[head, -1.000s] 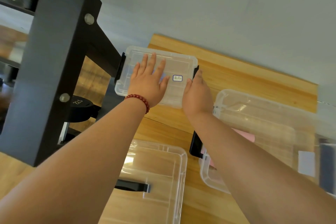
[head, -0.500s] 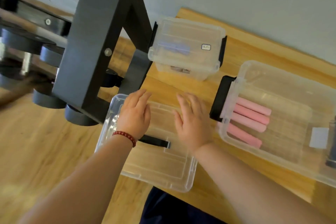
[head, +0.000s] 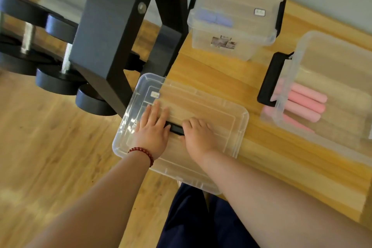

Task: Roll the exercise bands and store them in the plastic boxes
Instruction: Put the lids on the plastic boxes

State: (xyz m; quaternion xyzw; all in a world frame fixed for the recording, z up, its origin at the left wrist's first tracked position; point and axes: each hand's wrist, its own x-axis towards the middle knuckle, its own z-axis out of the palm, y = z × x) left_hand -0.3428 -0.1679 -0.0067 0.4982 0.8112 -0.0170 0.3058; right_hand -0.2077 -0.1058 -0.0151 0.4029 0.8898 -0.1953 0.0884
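Both hands have dropped onto the lid (head: 211,106) at the counter (head: 231,70) edge. Open box (head: 332,60), right, holds rolled pink bands (head: 306,102). Left hand (head: 153,133) lies flat; right hand (head: 198,137) curls beside a black clip (head: 176,128), grip unclear. Closing step: lid likely goes onto box.

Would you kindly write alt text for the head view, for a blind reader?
The left hand and right hand rest on a clear lid at the near edge of the table, a black clip between them. Beyond stands a closed box with purple rolls; to the right, an open box holds pink rolls.
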